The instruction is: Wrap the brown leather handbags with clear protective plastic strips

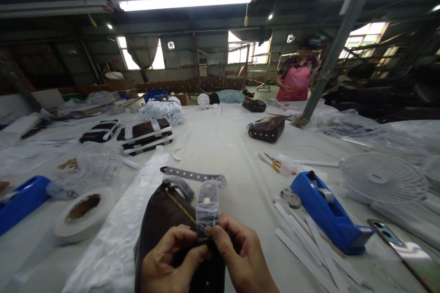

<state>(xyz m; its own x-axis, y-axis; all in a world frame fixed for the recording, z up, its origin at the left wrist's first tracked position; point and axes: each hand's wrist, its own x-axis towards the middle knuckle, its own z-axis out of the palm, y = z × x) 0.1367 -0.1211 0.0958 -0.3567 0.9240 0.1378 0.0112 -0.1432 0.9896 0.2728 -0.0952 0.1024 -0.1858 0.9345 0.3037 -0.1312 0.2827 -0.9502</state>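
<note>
A dark brown leather bag (153,224) with a gold zipper lies at the table's near edge, right in front of me. Over its zipper runs a strap (207,197) wrapped in clear plastic, with round metal studs. My right hand (242,249) pinches the strap's lower end between thumb and forefinger, close to a stud. My left hand (175,256) has its fingers closed at the strap's left edge, low against the bag; what lies between its fingertips is partly hidden. Beyond the bag stretches a studded strap piece (192,174).
Left are a white tape roll (84,215), a blue tape dispenser (25,199) and wrapped bags (146,132). Right are another blue dispenser (326,215), paper strips (309,247), pliers (273,163), a fan (383,176) and a phone (409,249). A person (295,80) in a pink apron stands beyond.
</note>
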